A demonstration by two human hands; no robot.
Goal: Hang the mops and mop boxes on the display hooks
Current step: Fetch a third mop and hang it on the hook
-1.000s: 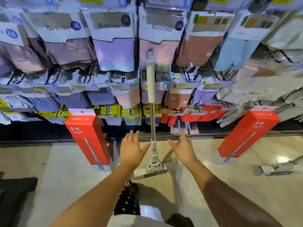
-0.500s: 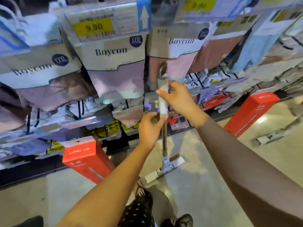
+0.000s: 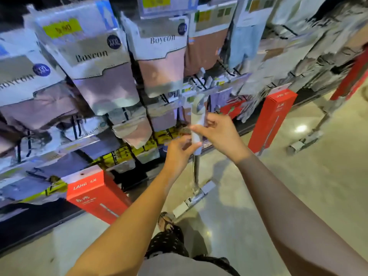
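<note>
- Left of the mop (image 3: 196,170) and low down, the left mop box (image 3: 95,194) hangs red and tilted, just as it did a second ago. That one looks done.
- The left hand (image 3: 179,154) was spread open beside the lower shaft a second ago. It has since climbed and now closes on the bottom of the mop's white grip (image 3: 197,124), thumb across the front, the other fingers hidden behind.
- The mop hangs upright before the packaged garments (image 3: 103,76), with its mop head (image 3: 194,198) down by the floor. Its hanging loop (image 3: 199,102) is up at a display hook, but blur hides whether it is seated there.
- The right hand (image 3: 221,132), just right of the mop, has dropped from beside the loop to mid-grip. It seems to pinch the grip with forefinger and thumb, the rest loosely curled.
- The mop hung untouched a second ago, so two hands back on it suggests straightening or reseating, not a fresh hang.
- Right of the mop the right mop box (image 3: 272,118) hangs, and beyond it a second mop (image 3: 304,140) sits low, likely still to do.
</note>
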